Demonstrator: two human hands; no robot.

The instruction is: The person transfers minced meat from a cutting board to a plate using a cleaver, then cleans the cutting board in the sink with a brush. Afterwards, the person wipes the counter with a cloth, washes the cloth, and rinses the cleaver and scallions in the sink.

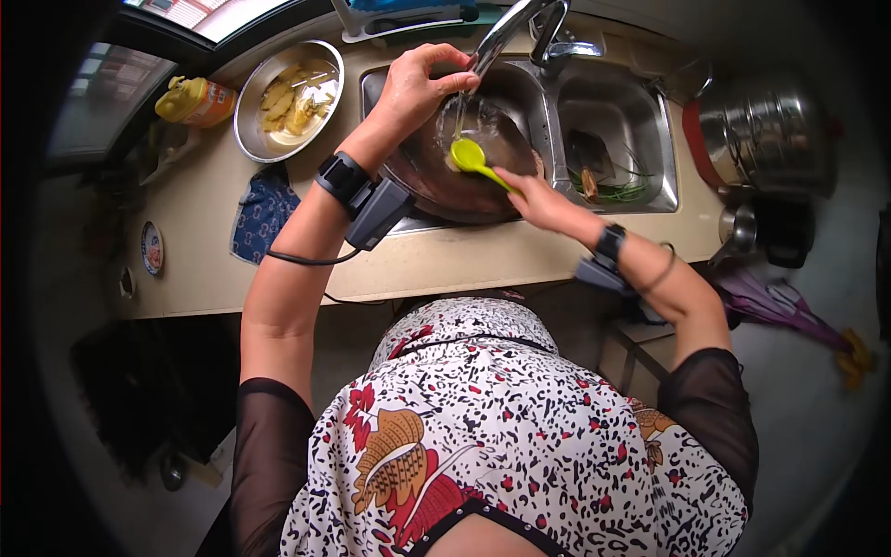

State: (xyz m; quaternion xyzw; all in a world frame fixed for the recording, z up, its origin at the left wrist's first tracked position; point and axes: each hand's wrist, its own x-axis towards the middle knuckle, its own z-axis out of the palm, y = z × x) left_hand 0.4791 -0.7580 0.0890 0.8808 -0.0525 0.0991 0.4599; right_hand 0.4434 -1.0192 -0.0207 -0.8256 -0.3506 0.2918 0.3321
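My left hand [429, 78] is at the spout of the chrome faucet [502, 35], thumb and fingers curled around its end. Water runs from the spout into a large dark wok [436, 176] that sits in the left sink basin. Closed around the handle of a lime-green spoon [471, 158], my right hand [534, 198] is over the wok's right side. The spoon's bowl is under the running water. What lies at the bottom of the wok is hard to make out through the water.
The right basin [594, 102] holds green stalks and a brownish piece. On the counter's left stand a metal bowl [243, 121] with yellowish slices in liquid, a yellow-capped bottle [197, 102], a blue patterned cloth [263, 215] and a small dish [152, 248]. Steel pots [761, 130] stand right.
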